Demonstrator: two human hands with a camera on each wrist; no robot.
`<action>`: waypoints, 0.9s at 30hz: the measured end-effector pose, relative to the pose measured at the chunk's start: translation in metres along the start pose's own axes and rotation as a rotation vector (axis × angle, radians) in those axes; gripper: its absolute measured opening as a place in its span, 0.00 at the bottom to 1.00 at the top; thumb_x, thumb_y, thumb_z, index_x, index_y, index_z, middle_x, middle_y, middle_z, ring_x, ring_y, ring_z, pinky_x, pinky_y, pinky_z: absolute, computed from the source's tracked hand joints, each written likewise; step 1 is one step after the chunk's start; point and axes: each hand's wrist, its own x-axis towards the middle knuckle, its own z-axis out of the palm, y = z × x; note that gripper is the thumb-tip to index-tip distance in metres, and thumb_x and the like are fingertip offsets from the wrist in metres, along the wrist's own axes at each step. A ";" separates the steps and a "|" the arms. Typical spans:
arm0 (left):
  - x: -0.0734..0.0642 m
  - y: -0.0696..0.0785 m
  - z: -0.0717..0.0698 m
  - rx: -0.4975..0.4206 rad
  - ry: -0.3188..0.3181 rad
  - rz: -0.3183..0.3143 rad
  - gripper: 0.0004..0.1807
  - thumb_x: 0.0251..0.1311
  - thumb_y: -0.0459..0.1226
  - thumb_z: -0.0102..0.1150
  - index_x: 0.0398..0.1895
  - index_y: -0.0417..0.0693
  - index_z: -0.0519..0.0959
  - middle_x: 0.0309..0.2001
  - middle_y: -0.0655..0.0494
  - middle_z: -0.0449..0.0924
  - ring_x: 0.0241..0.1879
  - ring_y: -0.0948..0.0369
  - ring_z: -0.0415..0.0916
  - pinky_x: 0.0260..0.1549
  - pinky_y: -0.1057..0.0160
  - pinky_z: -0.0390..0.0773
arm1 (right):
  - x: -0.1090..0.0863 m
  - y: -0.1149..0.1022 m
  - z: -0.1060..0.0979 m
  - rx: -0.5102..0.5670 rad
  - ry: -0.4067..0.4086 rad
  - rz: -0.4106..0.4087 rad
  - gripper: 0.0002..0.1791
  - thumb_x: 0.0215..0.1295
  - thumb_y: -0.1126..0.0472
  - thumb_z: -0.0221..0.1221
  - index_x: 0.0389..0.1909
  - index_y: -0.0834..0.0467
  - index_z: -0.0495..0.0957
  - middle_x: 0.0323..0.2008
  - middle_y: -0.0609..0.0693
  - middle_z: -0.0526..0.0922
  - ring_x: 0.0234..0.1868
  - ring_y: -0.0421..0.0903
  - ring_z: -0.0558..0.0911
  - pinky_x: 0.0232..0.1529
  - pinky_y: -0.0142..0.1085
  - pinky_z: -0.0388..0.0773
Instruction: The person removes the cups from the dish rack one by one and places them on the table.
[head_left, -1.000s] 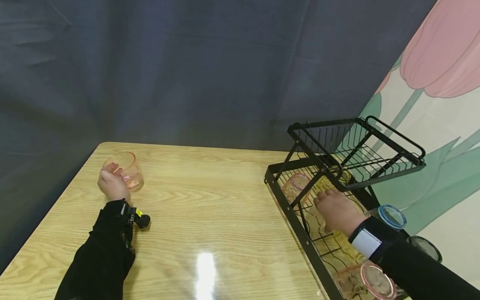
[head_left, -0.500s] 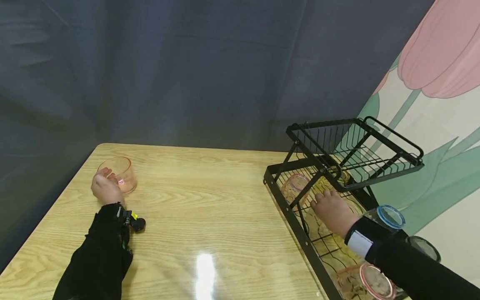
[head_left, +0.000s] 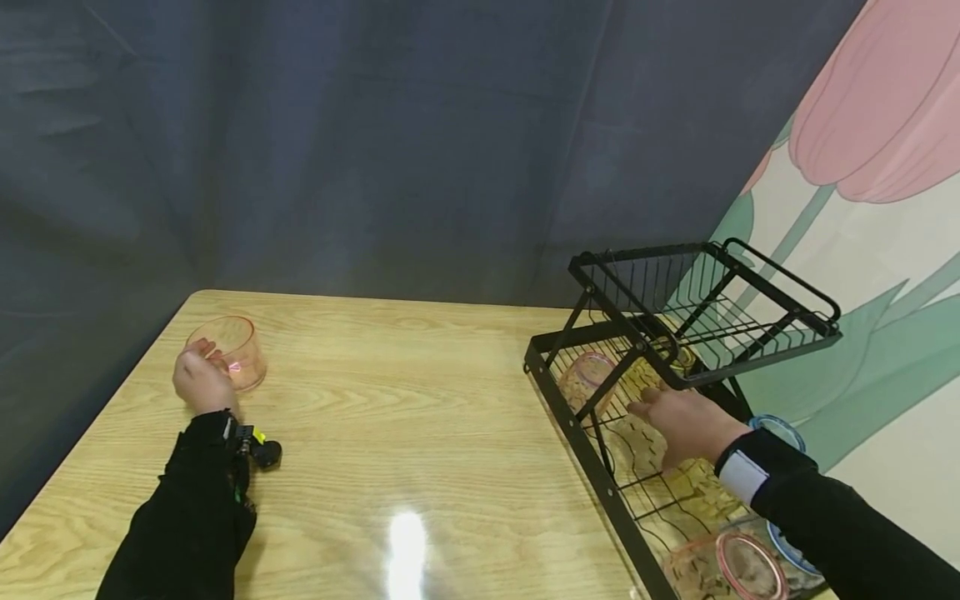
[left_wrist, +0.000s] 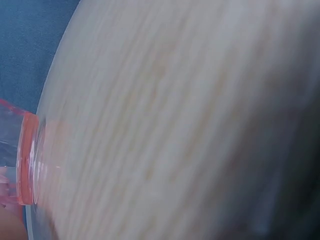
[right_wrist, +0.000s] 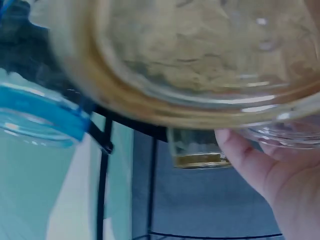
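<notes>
Pink glass (head_left: 243, 367) is wrapped by the left hand's (head_left: 204, 383) fingers, tabletop's (head_left: 390, 433) left edge close beside them. Versus 1 s ago: right hand (head_left: 688, 427) shifted a bit right inside the black rack (head_left: 596, 483); second blue-rimmed glass (head_left: 780, 546) now shows nearer the person than those fingers, dark-rimmed one lost from view. Wood runs right from left fingers to rack. Top shelf (head_left: 757, 360) tight beyond right fingers. Can't tell if right fingers clamp anything; amber-rimmed glass (right_wrist: 200, 110) blocks wrist view. Left wrist view blurred, pink glass cut off.
</notes>
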 end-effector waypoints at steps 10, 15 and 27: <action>-0.009 0.009 -0.005 0.067 -0.045 0.026 0.16 0.61 0.37 0.32 0.38 0.42 0.74 0.35 0.54 0.70 0.26 0.65 0.64 0.20 0.72 0.63 | 0.001 -0.012 -0.005 -0.046 0.034 0.011 0.45 0.17 0.43 0.71 0.48 0.55 0.73 0.49 0.62 0.69 0.47 0.65 0.68 0.32 0.53 0.73; 0.000 0.002 -0.009 0.084 -0.047 0.020 0.16 0.61 0.38 0.33 0.39 0.44 0.74 0.36 0.55 0.70 0.29 0.66 0.64 0.22 0.72 0.63 | 0.001 -0.014 -0.001 -0.054 0.100 -0.001 0.42 0.24 0.39 0.68 0.47 0.56 0.74 0.50 0.64 0.68 0.47 0.66 0.67 0.35 0.56 0.71; 0.002 0.007 -0.013 0.119 -0.113 0.009 0.16 0.61 0.40 0.36 0.41 0.43 0.74 0.37 0.55 0.72 0.22 0.67 0.65 0.17 0.74 0.62 | 0.005 -0.014 -0.007 0.233 0.091 0.099 0.41 0.30 0.43 0.69 0.48 0.61 0.70 0.45 0.58 0.72 0.40 0.54 0.73 0.32 0.43 0.75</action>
